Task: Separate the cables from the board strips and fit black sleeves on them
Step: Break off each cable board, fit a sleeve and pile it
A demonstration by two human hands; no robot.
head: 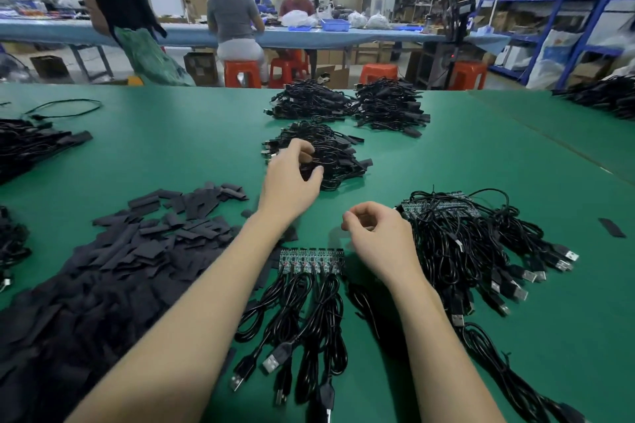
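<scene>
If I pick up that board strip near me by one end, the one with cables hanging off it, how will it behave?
The board strip looks thin and scored into small units, so it may flex or snap. Its cables are looped and limp; they would probably dangle, drag and snag each other. The USB plugs would likely swing.

On the green-matted desk (481, 154), a heap of flat black sleeves (113, 264) lies at left and a bundle of black USB cables on board strips (457, 237) at right. Between them, nearer the person, lies one strip of small circuit boards with attached cables (311, 261); behind it sits a pile of sleeved black cables (330, 154), with two more piles (347, 103) farther back.
</scene>
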